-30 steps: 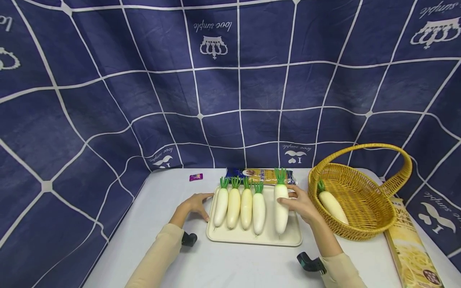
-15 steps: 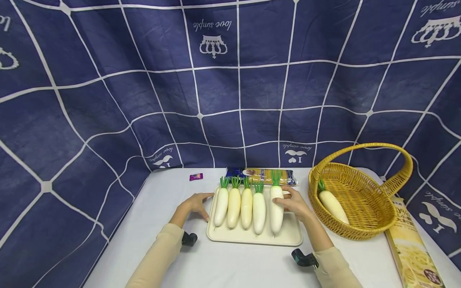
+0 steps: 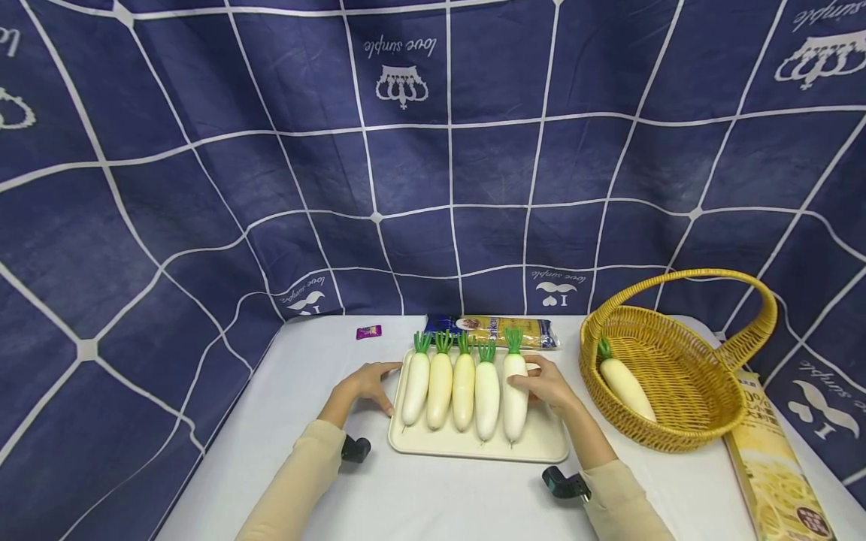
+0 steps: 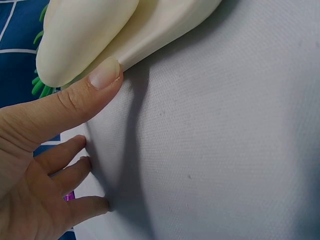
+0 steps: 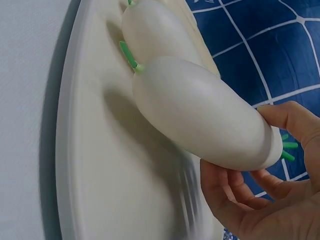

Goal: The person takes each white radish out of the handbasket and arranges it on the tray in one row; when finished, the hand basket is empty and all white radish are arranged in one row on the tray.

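Observation:
My right hand (image 3: 553,385) pinches a white radish (image 3: 516,413) near its green top, thumb on one side and fingers on the other. In the right wrist view the held radish (image 5: 195,110) slants over the cream tray (image 5: 85,165), which carries its shadow. Several other white and yellowish radishes (image 3: 440,391) lie side by side to its left on the tray, tops toward the back. At the tray's left edge rests my left hand (image 3: 365,383). Its thumb (image 4: 82,97) touches the tray's rim in the left wrist view; the other fingers are spread loosely over the white table.
A yellow wicker basket (image 3: 731,406) with a tall handle stands right of the tray, one radish (image 3: 625,387) inside. A yellow noodle box (image 3: 778,466) lies beside it. Behind the tray lies a pasta packet (image 3: 490,330); a small purple wrapped packet (image 3: 368,332) sits back left.
My right hand has carried its radish leftward and slightly down, closer to the other radishes on the tray. The left hand stays at the tray's left edge.

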A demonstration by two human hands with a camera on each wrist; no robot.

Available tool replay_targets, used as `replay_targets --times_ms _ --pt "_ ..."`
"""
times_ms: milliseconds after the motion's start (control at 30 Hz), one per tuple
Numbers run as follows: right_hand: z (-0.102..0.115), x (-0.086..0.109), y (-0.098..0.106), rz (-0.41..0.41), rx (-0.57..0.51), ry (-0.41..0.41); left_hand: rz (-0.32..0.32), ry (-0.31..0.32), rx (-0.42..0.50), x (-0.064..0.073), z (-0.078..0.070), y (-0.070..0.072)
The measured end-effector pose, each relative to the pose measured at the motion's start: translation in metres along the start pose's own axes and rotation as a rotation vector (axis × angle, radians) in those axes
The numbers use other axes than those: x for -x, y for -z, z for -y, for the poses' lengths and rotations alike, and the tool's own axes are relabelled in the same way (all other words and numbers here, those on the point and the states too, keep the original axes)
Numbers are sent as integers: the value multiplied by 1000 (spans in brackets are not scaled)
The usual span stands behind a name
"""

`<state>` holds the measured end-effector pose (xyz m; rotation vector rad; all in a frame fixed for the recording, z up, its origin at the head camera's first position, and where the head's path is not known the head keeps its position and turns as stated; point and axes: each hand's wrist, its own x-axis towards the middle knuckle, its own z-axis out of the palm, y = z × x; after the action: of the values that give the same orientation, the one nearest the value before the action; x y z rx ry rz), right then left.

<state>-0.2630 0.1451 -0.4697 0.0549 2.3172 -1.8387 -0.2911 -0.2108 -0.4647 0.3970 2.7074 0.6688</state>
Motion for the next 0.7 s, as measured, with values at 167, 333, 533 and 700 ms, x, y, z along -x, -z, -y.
replay_targets --times_ms 167,333,533,700 --pt "-2 -2 -2 12 -11 -3 2 1 18 0 0 0" --pt "-4 -3 -5 23 11 -16 1 0 17 0 0 0" --pt "-6 -5 -7 19 56 -41 3 2 20 1 -1 1" --pt "-9 -8 -9 18 73 -61 2 16 18 1 -1 0"
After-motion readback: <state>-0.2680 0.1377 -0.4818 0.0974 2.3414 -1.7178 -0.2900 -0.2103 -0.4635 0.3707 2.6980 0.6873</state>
